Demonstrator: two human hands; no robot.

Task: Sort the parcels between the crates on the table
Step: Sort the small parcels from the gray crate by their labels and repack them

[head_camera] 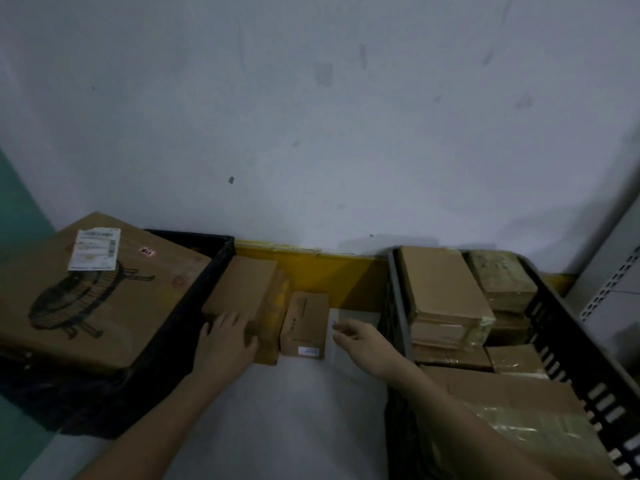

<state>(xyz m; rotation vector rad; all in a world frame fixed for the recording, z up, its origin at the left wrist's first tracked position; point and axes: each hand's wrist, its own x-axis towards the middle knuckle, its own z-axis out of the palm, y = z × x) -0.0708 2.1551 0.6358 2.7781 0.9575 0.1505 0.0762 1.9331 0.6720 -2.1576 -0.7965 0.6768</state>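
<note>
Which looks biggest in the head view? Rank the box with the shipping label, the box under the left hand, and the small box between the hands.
1. Box with the shipping label
2. Box under the left hand
3. Small box

A parcel-sorting storeroom is suggested by black crates [568,344] packed with taped cardboard parcels [446,292] against a bare wall [311,116].

No text legible anywhere. White shipping label [94,249] on far left of large carton [93,292]: barcodes and print lines, too blurred to read. Small red-and-white sticker [147,251] on same carton, characters unreadable. Small white label [308,350] on near face of small box [304,323] mid-desk: unreadable.
</note>
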